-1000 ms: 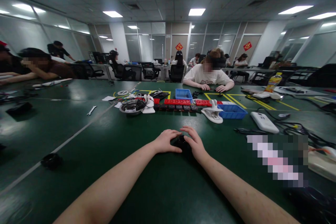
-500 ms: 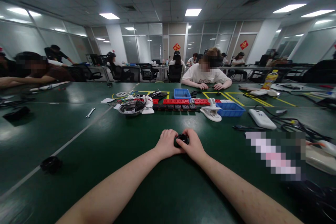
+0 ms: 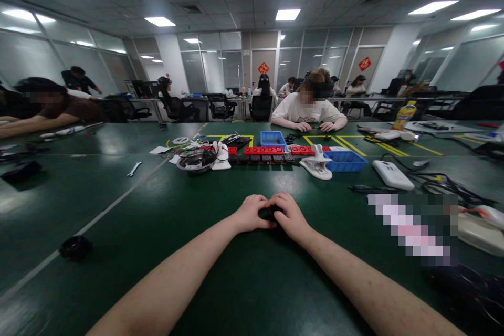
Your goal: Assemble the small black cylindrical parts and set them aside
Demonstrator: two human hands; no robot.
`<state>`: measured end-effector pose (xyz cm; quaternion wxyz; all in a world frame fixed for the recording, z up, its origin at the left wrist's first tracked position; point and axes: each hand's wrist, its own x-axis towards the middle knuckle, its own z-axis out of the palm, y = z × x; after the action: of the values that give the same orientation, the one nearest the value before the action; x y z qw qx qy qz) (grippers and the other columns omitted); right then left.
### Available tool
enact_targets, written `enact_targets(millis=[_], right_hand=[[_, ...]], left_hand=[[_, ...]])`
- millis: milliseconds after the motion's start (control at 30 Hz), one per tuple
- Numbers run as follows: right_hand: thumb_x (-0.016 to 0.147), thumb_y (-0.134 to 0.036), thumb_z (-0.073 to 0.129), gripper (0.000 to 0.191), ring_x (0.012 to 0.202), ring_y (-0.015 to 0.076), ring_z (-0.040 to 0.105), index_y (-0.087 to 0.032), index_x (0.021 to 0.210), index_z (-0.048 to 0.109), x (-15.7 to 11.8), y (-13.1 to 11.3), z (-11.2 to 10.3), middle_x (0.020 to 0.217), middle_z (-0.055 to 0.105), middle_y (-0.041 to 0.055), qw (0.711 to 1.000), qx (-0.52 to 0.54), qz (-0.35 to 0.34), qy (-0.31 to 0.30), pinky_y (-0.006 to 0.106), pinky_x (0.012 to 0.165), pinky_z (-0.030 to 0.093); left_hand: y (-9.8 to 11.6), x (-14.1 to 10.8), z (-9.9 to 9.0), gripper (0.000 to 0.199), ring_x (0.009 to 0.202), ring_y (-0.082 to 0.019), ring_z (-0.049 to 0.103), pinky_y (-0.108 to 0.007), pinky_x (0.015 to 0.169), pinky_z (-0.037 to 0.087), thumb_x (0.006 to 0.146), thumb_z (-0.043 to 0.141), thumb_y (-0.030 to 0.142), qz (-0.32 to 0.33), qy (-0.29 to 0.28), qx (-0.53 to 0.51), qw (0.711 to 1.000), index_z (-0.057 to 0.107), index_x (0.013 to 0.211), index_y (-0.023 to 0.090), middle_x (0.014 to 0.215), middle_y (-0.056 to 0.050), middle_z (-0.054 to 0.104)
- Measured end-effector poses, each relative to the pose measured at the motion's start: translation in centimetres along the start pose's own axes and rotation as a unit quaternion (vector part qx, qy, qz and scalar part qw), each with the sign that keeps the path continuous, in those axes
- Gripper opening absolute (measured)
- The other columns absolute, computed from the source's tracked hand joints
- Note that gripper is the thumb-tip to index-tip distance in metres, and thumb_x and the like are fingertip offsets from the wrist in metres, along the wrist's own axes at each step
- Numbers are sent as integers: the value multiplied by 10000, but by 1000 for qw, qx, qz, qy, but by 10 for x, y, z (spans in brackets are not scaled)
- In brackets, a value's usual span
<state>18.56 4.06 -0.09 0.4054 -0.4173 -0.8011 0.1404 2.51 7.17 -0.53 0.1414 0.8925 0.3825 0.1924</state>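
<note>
Between my two hands, low over the green table, is a small black rounded object whose kind I cannot make out. My left hand grips its left side, the fingers curled over the far edge. From the other side my right hand closes round it, thumb on the near face and fingertips meeting those of the left hand. Most of the object is hidden by the fingers.
Ahead lie a red socket strip, blue bins, a white clip stand and a metal bowl of cables. A wrench and a black ring-shaped item are leftward; a white power bank is rightward. Across sits a person.
The black object has turned in my hands, its round dark top now less visible. My right fingers have shifted left over it, against the left hand. The camera view has moved slightly.
</note>
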Motion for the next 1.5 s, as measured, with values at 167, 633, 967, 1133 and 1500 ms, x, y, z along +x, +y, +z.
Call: enact_targets(millis=[167,633,967,1133,1500], right_hand=[[638,-76,381,230,799,170,522,-205,638,570,0,-5,-1,716,607,-8,999,21,-37,-27,328,798,389],[733,-408,551,320,891,229,493,-178,952,506,-6,-7,1,934,542,71,995,-78,21,56,379,803,382],[680,-405,609,277,751,212,485,-181,796,494,-4,-1,7,784,523,43,985,-121,97,73,342,671,387],[695,-318,593,175,777,208,485,-183,787,530,-3,0,5,806,529,41,989,-102,85,59,341,694,385],[635,-91,413,193,869,186,523,-209,662,563,-4,-4,-2,774,623,-9,999,-17,-27,-1,373,877,338]], left_hand=[[-4,0,-1,295,1020,-222,456,-358,920,323,629,708,424,31,-29,-12,999,636,860,255,1055,9,545],[12,-5,2,776,1086,-269,425,-517,1009,182,478,723,579,-9,18,3,1000,441,1098,207,1103,-65,484],[12,-2,7,350,924,-230,494,-452,982,250,597,698,404,-37,45,30,998,560,839,192,887,-23,534],[10,-2,3,354,945,-233,496,-446,971,258,615,692,382,-33,37,18,999,580,897,199,947,-29,548],[1,-1,-3,275,947,-217,483,-341,868,371,644,693,399,19,-6,-11,1000,619,843,223,969,-9,545]])
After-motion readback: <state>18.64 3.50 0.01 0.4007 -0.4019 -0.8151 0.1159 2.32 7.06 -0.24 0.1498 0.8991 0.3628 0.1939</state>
